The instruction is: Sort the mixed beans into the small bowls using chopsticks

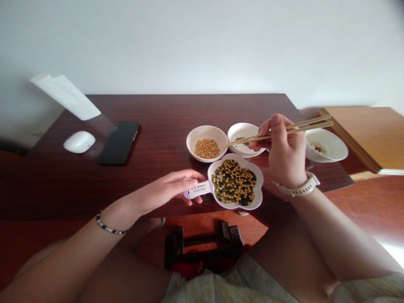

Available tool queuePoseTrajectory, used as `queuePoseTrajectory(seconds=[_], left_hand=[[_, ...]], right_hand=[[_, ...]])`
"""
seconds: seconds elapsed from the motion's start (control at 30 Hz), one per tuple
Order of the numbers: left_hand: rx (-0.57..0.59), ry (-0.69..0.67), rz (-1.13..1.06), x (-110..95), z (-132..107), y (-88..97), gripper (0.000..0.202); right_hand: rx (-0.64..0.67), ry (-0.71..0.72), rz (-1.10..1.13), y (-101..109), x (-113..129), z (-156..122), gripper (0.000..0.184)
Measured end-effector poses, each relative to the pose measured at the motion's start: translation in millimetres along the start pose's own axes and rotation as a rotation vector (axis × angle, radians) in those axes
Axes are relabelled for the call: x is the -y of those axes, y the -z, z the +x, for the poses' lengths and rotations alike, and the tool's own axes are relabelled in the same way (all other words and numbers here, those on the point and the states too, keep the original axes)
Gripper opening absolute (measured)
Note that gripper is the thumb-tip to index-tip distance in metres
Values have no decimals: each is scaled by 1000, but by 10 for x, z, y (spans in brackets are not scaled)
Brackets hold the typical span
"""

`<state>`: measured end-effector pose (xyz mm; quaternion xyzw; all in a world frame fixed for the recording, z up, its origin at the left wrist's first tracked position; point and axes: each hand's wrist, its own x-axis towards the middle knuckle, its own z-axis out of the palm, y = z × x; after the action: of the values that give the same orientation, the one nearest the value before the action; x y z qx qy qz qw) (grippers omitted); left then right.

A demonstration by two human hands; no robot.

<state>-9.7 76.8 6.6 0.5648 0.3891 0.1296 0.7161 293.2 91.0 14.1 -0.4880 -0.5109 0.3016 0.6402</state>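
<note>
My right grip is closed on chopsticks, their tips at the soybean bowl. My left grip holds the bean dish by its handle, near the tabletop's near edge.

Flower-shaped dish: held mixed soybeans and dark beans | left hand: gripped its handle | right hand: held bamboo chopsticks level, beyond dish
</note>
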Motion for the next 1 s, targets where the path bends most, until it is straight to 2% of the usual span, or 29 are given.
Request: queuePoseTrajectory(seconds=[0.1, 0.37, 0.6, 1.0], left_hand=[[-10, -5, -6, -7, -3, -6, 38], [3, -11, -5, 19, 9, 12, 42], [-6, -10, -17, 29, 18, 10, 43], [7, -16, -18, 30, 20, 9, 41]], right_hand=[[15, -55, 76, 5, 6, 20, 46], [165, -251, 145, 61, 39, 56, 52], [413, -299, 44, 51, -53, -35, 53], [406, -243, 21, 41, -74, -66, 52]])
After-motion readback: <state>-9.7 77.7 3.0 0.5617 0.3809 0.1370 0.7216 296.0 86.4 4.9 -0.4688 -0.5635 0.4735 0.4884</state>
